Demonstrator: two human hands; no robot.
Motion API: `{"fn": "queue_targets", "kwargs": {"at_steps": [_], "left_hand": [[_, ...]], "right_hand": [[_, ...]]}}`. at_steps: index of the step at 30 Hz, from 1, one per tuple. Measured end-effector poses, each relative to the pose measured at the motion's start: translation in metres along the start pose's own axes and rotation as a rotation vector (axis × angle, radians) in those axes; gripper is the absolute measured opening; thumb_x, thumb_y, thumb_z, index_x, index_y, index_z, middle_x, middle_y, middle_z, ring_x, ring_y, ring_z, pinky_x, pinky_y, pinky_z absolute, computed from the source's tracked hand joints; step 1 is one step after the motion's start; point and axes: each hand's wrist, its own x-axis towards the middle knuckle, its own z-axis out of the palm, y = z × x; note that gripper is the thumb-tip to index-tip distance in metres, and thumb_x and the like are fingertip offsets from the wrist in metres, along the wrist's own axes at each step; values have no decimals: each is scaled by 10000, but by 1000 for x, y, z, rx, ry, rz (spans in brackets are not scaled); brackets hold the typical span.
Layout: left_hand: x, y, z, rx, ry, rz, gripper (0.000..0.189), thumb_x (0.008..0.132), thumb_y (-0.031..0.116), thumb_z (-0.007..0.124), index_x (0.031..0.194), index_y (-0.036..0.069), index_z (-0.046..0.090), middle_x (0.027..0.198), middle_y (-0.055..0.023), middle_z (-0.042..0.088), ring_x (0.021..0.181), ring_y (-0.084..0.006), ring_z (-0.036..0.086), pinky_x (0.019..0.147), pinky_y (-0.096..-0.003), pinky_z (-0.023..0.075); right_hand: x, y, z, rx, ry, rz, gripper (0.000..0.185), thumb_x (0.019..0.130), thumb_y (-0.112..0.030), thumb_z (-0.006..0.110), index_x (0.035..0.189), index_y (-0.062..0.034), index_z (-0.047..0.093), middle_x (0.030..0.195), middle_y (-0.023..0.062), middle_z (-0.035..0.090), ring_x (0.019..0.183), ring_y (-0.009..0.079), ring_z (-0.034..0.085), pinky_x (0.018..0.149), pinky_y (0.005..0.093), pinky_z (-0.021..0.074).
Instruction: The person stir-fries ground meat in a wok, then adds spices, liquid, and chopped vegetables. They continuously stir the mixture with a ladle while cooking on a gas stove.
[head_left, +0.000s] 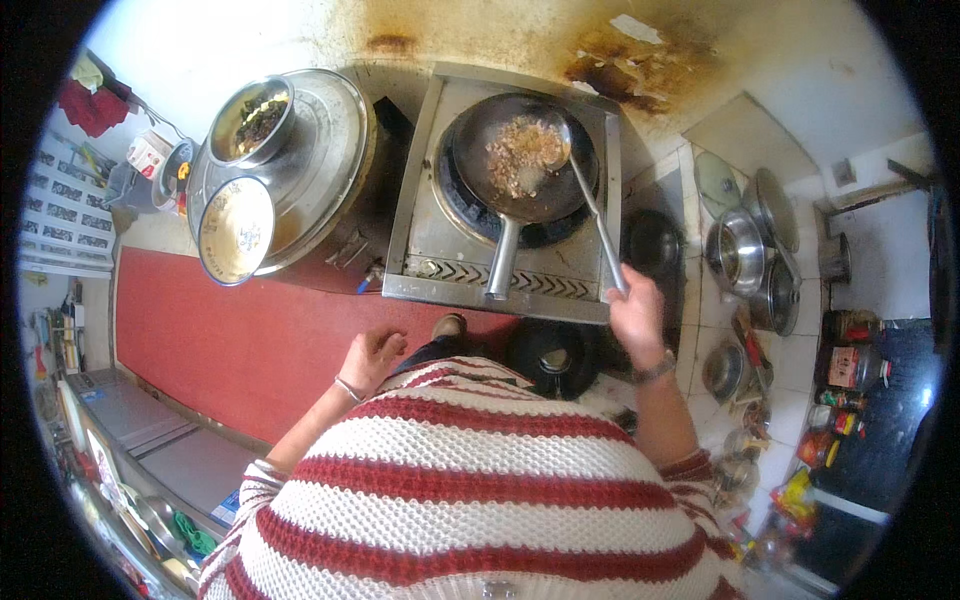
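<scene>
My right hand (636, 311) grips the handle end of a long metal cooking ladle (596, 214). The ladle's head rests in a dark wok (472, 161), at the right side of a heap of browned, crumbly food (521, 154) that looks like minced meat. Under the wok is a stainless steel gas stove (416, 232), and the wok's hollow metal handle (506, 259) points towards me. Away from the stove, my left hand (373, 360) hangs in front of my body, holding nothing, its fingers loosely curled and apart.
Left of the stove, a large round metal lid (330, 165) carries a steel bowl of dark and yellow food (259, 124) and an enamel basin (238, 229). A tiled counter on the right holds steel pots (739, 251). Below is a red floor (202, 337); grey cabinets (150, 427) stand lower left.
</scene>
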Motion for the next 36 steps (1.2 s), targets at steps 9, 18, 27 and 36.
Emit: {"fn": "queue_targets", "kwargs": {"at_steps": [9, 18, 27, 36], "left_hand": [[-18, 4, -5, 62, 47, 23, 259, 959, 131, 573, 1088, -77, 655, 854, -138, 713, 807, -160, 678, 728, -308, 534], [-23, -12, -4, 115, 67, 62, 237, 940, 107, 604, 1083, -72, 662, 868, -153, 722, 796, -164, 677, 721, -317, 533], [-20, -15, 1, 202, 80, 129, 224, 910, 98, 628, 1070, -53, 669, 829, -158, 708, 774, -168, 676, 701, -312, 526], [-29, -30, -3, 89, 70, 95, 216, 922, 89, 620, 1079, -53, 661, 851, -140, 717, 782, -162, 676, 698, -307, 525]], "right_hand": [[48, -20, 12, -372, -82, -166, 434, 853, -10, 592, 1285, -40, 591, 851, 254, 673, 809, 409, 691, 731, 483, 574], [2, -29, -86, -770, 4, -315, 389, 854, 9, 550, 1220, -60, 662, 874, 200, 654, 744, 362, 678, 674, 441, 552], [11, -57, -82, -752, -86, -437, 326, 882, -4, 539, 1168, -87, 673, 851, 208, 682, 784, 368, 695, 697, 454, 577], [45, -40, -16, -407, 46, -84, 236, 875, -16, 543, 1086, 8, 645, 893, 274, 676, 866, 449, 669, 754, 509, 560]]}}
